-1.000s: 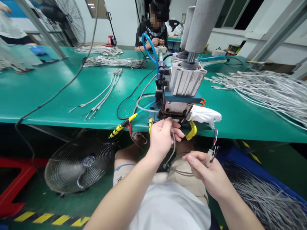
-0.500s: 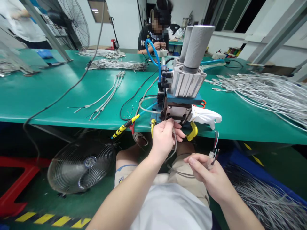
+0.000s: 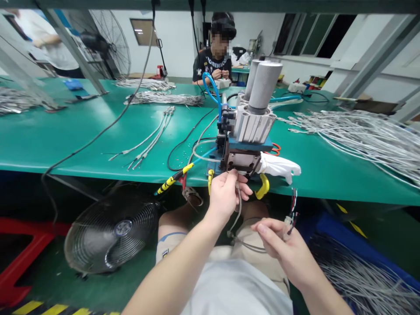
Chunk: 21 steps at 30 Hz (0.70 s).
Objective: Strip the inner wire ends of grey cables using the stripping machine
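Grey cable (image 3: pixel 239 202): left hand (image 3: pixel 223 191) pinches it near the machine (image 3: pixel 252 124); right hand (image 3: pixel 285 245) (further right) grips coloured wires (image 3: pixel 294 199).

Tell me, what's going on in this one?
A seated person is at a green bench. Their left hand pinches a thin grey cable at the front of a metal machine, while their right hand, nearer the body, holds a cable end with coloured wires sticking out. A cable pile lies to the right.
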Each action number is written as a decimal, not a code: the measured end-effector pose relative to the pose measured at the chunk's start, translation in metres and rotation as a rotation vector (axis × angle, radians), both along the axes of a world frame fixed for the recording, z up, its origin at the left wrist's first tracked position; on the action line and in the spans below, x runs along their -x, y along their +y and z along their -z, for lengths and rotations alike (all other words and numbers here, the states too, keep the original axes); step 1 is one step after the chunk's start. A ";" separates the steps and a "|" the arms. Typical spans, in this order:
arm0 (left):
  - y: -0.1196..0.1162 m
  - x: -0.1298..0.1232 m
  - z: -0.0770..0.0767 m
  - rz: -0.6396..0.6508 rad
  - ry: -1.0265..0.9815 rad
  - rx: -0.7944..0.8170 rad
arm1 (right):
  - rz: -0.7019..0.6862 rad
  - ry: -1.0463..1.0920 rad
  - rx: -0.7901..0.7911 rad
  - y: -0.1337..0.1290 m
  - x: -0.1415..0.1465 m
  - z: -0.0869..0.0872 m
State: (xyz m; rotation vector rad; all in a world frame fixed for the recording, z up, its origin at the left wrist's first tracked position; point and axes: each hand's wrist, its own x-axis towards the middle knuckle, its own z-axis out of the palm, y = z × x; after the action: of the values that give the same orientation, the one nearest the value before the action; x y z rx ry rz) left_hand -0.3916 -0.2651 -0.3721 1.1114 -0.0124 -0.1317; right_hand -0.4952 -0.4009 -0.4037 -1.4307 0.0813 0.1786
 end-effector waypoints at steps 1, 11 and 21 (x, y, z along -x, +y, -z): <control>0.000 0.000 0.000 -0.002 0.000 -0.002 | -0.003 -0.002 -0.005 0.000 0.000 0.000; -0.001 0.003 -0.002 -0.008 0.004 -0.009 | 0.062 0.040 0.005 0.009 0.004 -0.007; 0.001 0.004 -0.006 -0.006 0.012 -0.010 | 0.023 0.018 -0.016 0.007 0.004 0.000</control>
State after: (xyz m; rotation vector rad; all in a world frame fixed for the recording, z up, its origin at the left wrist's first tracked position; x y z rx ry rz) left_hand -0.3956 -0.2644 -0.3665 1.1202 0.0022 -0.1337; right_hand -0.4996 -0.3941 -0.4042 -1.4117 0.1107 0.1731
